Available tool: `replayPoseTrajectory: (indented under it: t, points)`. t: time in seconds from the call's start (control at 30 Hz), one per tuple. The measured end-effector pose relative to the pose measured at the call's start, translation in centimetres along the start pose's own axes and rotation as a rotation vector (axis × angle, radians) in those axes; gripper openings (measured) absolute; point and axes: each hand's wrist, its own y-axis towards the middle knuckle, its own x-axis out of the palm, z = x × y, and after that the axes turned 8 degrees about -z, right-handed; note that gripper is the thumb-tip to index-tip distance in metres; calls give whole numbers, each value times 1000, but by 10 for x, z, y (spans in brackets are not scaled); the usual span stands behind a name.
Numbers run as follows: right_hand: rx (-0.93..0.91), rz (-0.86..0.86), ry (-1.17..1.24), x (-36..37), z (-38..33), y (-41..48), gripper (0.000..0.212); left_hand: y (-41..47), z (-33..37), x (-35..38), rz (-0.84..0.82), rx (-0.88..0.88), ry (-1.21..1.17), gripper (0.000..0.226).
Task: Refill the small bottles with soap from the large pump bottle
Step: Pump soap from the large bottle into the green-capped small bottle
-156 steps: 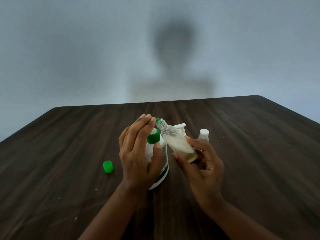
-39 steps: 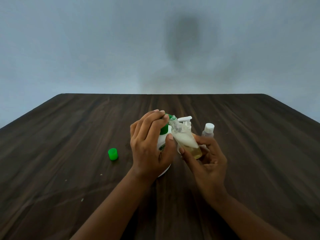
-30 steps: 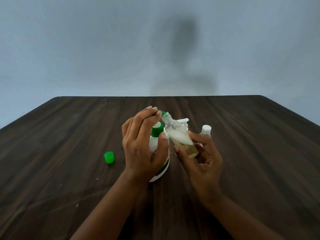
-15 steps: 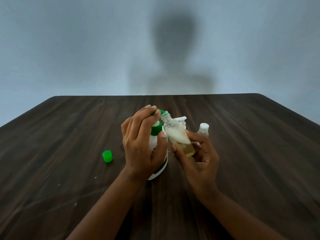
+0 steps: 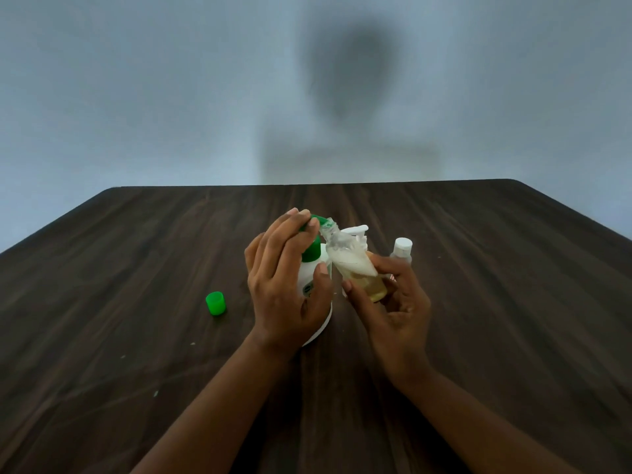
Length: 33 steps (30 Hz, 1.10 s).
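Note:
A large white pump bottle [image 5: 309, 278] with a green pump head stands at the table's middle. My left hand [image 5: 285, 285] wraps it, fingers resting on top of the green pump [image 5: 316, 222], thumb on the bottle's front. My right hand [image 5: 393, 302] holds a small clear bottle [image 5: 352, 265], tilted so its open neck meets the green spout. It holds white foam over yellowish liquid. Behind it a white pump top [image 5: 355, 230] of another bottle shows, its body hidden.
A loose green cap [image 5: 215, 303] lies on the dark wooden table [image 5: 136, 268] left of my left hand. A small clear bottle with a white cap [image 5: 402, 249] stands just behind my right hand. A plain grey wall rises beyond the far table edge.
Both hands keep the same hold on the pump bottle and the small bottle. The view shifts slightly; the left fingers stay pressed on the pump head.

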Motion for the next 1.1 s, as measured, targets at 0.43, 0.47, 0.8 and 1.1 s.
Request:
replayPoseTrajectory:
  t: [0.43, 0.47, 0.8, 1.1]
  points:
    - [-2, -17, -42, -1, 0, -3, 31, 1, 1, -7, -79, -43, 29, 40]
    - [2, -13, -36, -1, -1, -4, 31, 0, 2, -7, -78, -40, 24, 40]
    - [-60, -20, -102, -1, 2, 5, 32, 6, -3, -8, -61, 0, 33, 43]
    - [-35, -24, -71, -3, -1, -2, 31, 5, 0, -8, -31, 28, 25, 37]
